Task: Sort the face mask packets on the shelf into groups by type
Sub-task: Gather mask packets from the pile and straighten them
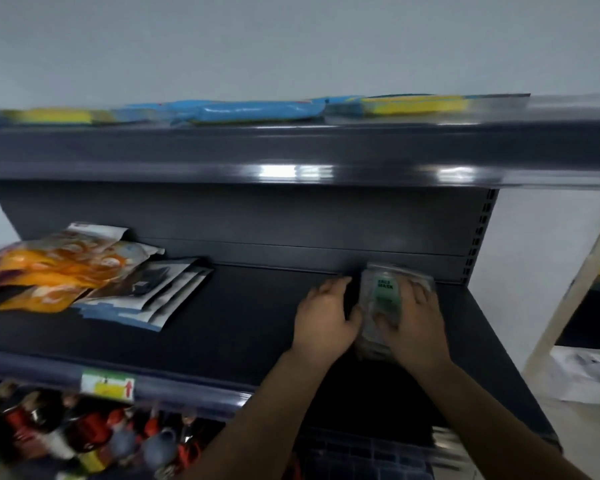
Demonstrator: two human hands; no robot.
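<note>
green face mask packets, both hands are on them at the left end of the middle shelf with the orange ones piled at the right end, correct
Not quite: the ends are swapped. The head view shows the left hand and right hand on the green face mask packets at the right end of the middle shelf, while the orange packets are piled at the left end.
</note>
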